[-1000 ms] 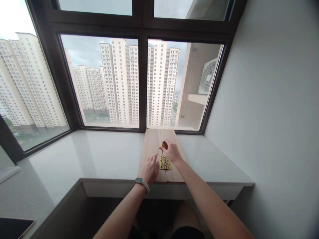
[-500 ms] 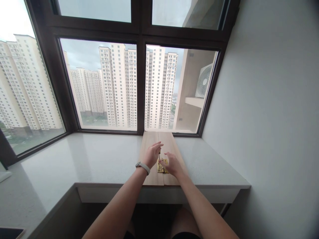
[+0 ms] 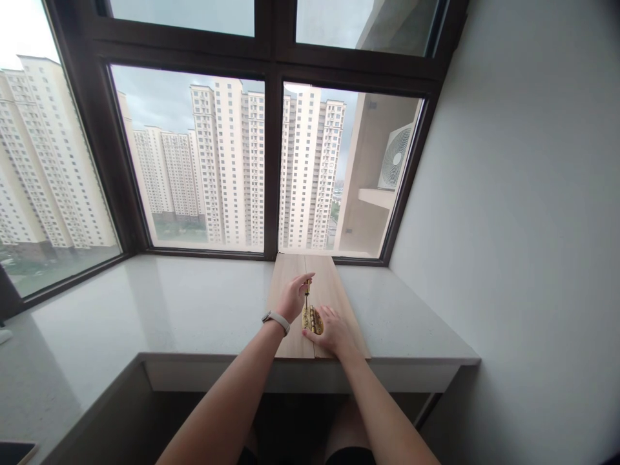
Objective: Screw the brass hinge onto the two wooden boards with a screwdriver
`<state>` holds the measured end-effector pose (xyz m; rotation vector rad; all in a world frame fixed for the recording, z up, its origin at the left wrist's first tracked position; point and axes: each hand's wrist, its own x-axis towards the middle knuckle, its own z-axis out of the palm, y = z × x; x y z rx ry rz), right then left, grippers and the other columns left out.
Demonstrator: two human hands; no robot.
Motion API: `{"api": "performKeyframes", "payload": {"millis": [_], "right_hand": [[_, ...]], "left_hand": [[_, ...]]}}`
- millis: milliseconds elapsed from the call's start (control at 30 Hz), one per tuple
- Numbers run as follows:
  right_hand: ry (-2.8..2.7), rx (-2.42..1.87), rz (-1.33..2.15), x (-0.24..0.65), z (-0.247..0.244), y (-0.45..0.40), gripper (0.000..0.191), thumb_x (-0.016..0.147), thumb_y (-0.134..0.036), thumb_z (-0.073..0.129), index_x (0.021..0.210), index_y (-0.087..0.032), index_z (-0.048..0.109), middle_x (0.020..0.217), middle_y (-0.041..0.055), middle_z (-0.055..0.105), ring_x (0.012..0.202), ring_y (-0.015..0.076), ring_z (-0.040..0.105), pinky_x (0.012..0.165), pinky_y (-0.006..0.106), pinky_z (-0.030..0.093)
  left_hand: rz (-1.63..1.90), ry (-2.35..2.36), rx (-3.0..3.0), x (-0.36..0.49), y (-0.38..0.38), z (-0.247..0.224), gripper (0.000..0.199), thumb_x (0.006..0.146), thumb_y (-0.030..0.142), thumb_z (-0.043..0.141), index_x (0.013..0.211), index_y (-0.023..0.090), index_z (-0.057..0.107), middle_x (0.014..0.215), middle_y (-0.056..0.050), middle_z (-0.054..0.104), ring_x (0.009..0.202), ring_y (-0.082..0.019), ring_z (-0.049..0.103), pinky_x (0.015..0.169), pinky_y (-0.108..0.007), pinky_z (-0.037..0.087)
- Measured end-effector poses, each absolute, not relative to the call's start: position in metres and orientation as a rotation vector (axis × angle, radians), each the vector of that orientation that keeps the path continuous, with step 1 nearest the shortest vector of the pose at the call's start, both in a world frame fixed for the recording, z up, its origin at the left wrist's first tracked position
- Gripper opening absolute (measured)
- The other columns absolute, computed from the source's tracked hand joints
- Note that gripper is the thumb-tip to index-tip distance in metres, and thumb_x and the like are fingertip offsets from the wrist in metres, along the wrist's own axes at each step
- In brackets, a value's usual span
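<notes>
Head view | left hand [image 3: 292, 299]: fingers round upright screwdriver [image 3: 307, 290] | hinge [image 3: 311, 318]: under screwdriver, right-near of left hand | right hand [image 3: 335, 332]: thumb and fingers apart, around hinge's near-right

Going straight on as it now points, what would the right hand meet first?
Most likely the gold-coloured metal hinge on the pale wooden boards; the right hand seems to touch it, though exact contact is unclear.

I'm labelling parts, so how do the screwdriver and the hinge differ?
The screwdriver stands roughly upright in the left hand; the hinge lies on the wooden boards, partly under the right hand. The screwdriver looks slim, the hinge broad and plate-like. Both show yellowish colour.
</notes>
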<state>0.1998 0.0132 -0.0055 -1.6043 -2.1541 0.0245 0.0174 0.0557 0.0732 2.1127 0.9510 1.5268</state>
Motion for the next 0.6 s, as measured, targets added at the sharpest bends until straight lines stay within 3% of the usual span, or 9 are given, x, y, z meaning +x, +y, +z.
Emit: {"api": "performKeyframes", "payload": {"millis": [367,600], "right_hand": [[-2.141,-1.637,0.065,0.1989,-0.0034,0.0126,0.088,0.078,-0.073,0.064,0.147,-0.021,0.053,0.152,0.0151,0.05,0.144,0.0334,0.039,0.119,0.047,0.028],[-2.149,-1.633,0.068,0.2004,-0.0044,0.0127,0.09,0.079,-0.077,0.06,0.148,-0.021,0.052,0.153,0.0153,0.049,0.145,0.0332,0.038,0.12,0.046,0.027]], "left_hand": [[1.579,1.004,2.058,0.0243,0.0557,0.0715,0.034,0.1,0.022,0.05,0.129,0.024,0.068,0.112,-0.007,0.074,0.101,-0.018,0.07,0.09,-0.039,0.06],[1.569,1.054,2.113,0.0218,0.054,0.0758,0.036,0.1,0.026,0.052,0.134,0.024,0.066,0.104,-0.007,0.07,0.087,-0.016,0.069,0.081,-0.032,0.06]]}}
